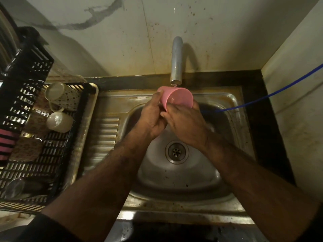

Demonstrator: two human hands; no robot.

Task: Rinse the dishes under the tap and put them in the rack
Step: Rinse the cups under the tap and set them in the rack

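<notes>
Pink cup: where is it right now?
Head view, centre: the pink cup is held by both hands just under the tap, over the sink.

Tap (176, 62) crowds my twelve o'clock; basin (176, 172) lies open at six; rack (57, 145) at nine, mugs (59, 109) filling its far end.

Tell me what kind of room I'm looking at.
Likely a home kitchen's washing-up corner: a stainless steel sink with a metal tap running, and a black plastic dish rack holding mugs.
</notes>
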